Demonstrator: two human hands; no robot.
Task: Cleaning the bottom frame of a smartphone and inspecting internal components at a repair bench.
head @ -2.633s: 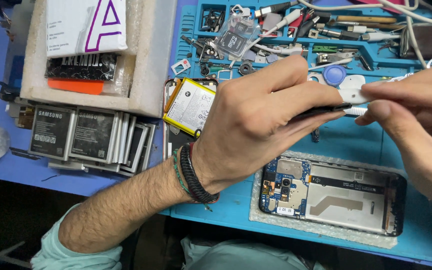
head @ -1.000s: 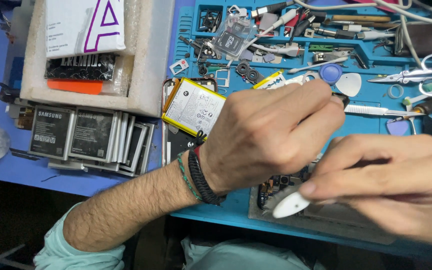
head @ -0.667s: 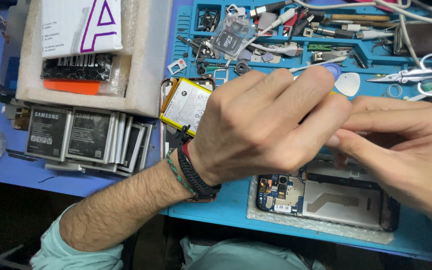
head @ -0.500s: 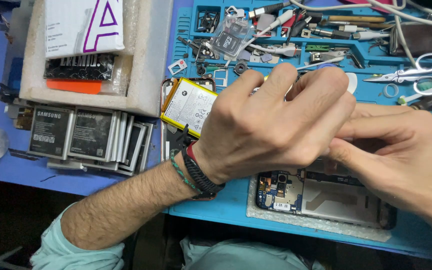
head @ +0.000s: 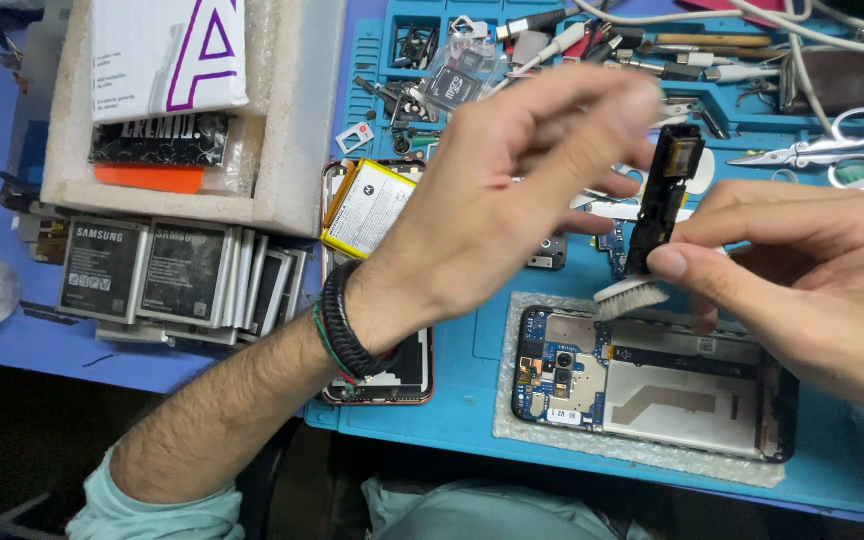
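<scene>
My right hand [head: 812,285] pinches a small black oblong phone part [head: 664,190] upright above the mat. The bristles of a white brush [head: 630,297] stick out just under that thumb. My left hand [head: 497,205] hovers blurred to the left of the part with its fingers spread and nothing in them, the fingertips close to the part's top. Below both hands an opened phone [head: 652,385] lies back-up on a bubble-wrap pad [head: 512,425], with its blue circuit board and metal frame showing.
A second opened phone with a yellow battery [head: 367,210] lies partly under my left forearm. Several flat batteries [head: 152,270] stand in a row at left, by a foam box [head: 292,120]. Scissors [head: 832,150], screwdrivers and small parts fill the blue mat's [head: 452,400] far trays.
My hands were close together over the phone with the brush. Now my right hand holds the black part up and my left hand has lifted away, fingers spread.
</scene>
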